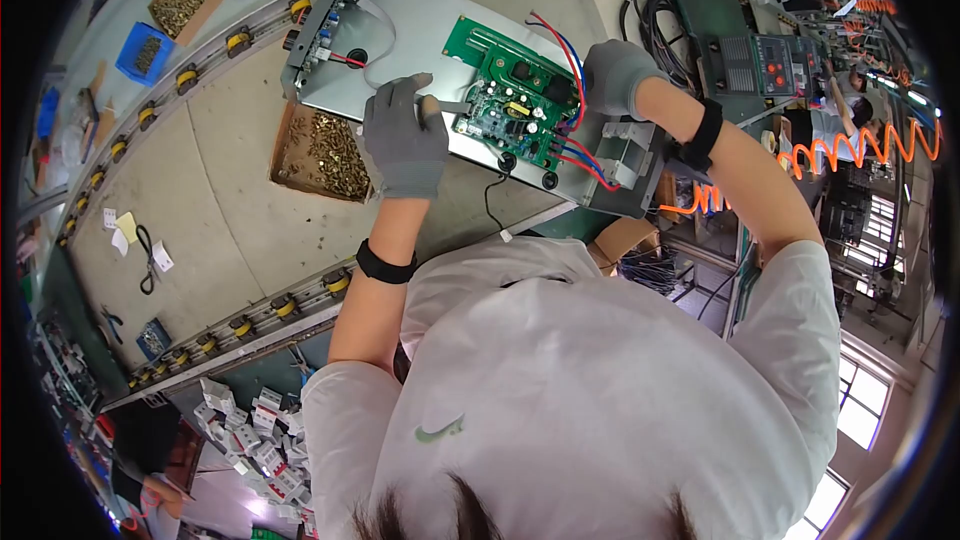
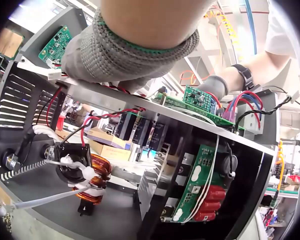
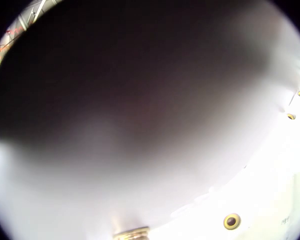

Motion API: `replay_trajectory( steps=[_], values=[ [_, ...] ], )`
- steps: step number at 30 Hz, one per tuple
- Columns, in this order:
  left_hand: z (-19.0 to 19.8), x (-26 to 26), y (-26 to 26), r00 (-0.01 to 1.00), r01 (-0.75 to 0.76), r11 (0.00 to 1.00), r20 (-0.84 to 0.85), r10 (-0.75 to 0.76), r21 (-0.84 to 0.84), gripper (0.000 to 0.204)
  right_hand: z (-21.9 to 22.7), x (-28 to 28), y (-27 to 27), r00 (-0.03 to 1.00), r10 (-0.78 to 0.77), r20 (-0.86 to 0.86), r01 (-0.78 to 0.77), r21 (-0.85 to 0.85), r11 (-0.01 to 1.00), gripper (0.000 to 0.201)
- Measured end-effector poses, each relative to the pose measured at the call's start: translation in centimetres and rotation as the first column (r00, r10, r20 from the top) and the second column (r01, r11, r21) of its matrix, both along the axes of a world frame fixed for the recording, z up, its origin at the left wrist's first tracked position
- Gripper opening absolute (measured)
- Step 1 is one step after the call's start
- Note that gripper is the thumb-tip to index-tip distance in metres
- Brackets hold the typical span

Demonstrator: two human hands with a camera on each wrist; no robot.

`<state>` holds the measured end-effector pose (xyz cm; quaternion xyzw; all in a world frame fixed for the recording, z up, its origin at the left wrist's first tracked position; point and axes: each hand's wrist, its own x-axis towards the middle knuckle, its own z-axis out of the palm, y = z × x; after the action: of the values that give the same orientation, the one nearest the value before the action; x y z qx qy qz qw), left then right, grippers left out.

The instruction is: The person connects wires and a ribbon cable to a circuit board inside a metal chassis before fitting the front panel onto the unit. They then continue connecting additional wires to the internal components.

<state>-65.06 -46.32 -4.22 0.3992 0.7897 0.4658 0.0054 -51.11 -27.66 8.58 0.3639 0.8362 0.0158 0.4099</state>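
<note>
A metal electrical chassis (image 1: 410, 15) lies across the bench, with a green circuit board (image 1: 515, 85) on its flat top plate. My left hand (image 1: 405, 135), in a grey glove, rests on the plate's near edge, left of the board. My right hand (image 1: 618, 75), also gloved, is at the board's right end beside red and blue wires (image 1: 577, 70); its fingers are hidden from the head view. Under the plate, the left wrist view shows a copper coil (image 2: 97, 175) and a second green board with red components (image 2: 210, 202). A dark blur fills most of the right wrist view.
A cardboard box of brass screws (image 1: 335, 155) stands left of the chassis, partly under it. Further left are a blue bin (image 1: 145, 52) and another box of small parts (image 1: 185, 0). Rollers (image 1: 240, 325) line the bench edges. A boxed instrument (image 1: 770, 65) stands at right, near black cables (image 1: 655, 25).
</note>
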Motion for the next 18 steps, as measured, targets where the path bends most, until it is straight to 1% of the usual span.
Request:
replay_trajectory(
  steps=[1, 3, 6, 10, 12, 13, 15, 16, 18],
  values=[
    [0.0, 0.0, -0.1, 1.000, 0.002, 1.000, 0.004, -0.002, 0.012, 0.022, 0.0, 0.0, -0.2, 1.000, 0.001, 0.006, -0.001, -0.002, 1.000, 0.022],
    [-0.1, 0.0, -0.1, 1.000, 0.004, 1.000, 0.014, -0.004, 0.021, 0.021, 0.1, -0.3, -0.7, 0.998, 0.059, 0.015, -0.060, 0.048, 0.997, 0.025],
    [-0.2, -0.1, -0.1, 1.000, 0.006, 0.999, -0.016, -0.006, 0.039, 0.020, 0.5, -0.6, -1.5, 0.994, 0.103, 0.036, -0.104, 0.032, 0.994, 0.026],
    [-0.1, -0.1, -0.2, 1.000, 0.011, 1.000, -0.010, -0.011, 0.027, 0.019, 0.1, -0.2, -1.9, 0.994, 0.106, 0.009, -0.106, 0.087, 0.991, 0.025],
    [-0.1, -0.2, -0.3, 1.000, 0.012, 1.000, -0.002, -0.012, 0.021, 0.019, 0.3, -0.1, -1.5, 0.989, -0.148, 0.002, 0.147, 0.049, 0.988, 0.022],
    [-0.2, -0.2, -0.3, 1.000, 0.020, 0.999, -0.010, -0.020, 0.046, 0.020, 0.2, 0.2, -1.2, 0.990, -0.139, 0.006, 0.138, 0.048, 0.989, 0.022],
    [-0.5, -0.2, -0.5, 1.000, 0.022, 0.998, -0.017, -0.021, 0.065, 0.020, -0.5, 1.0, -0.7, 0.998, -0.024, -0.062, 0.027, 0.052, 0.998, 0.027],
    [-0.6, -0.1, -0.5, 0.999, 0.027, 0.996, -0.025, -0.025, 0.083, 0.021, -0.6, 1.2, -0.9, 0.998, 0.003, -0.065, 0.001, 0.067, 0.998, 0.032],
    [-0.6, -0.4, -0.4, 0.999, 0.027, 0.995, -0.045, -0.023, 0.093, 0.021, -0.2, 0.7, -1.5, 0.999, 0.019, -0.046, -0.015, 0.086, 0.996, 0.032]
  ],
)
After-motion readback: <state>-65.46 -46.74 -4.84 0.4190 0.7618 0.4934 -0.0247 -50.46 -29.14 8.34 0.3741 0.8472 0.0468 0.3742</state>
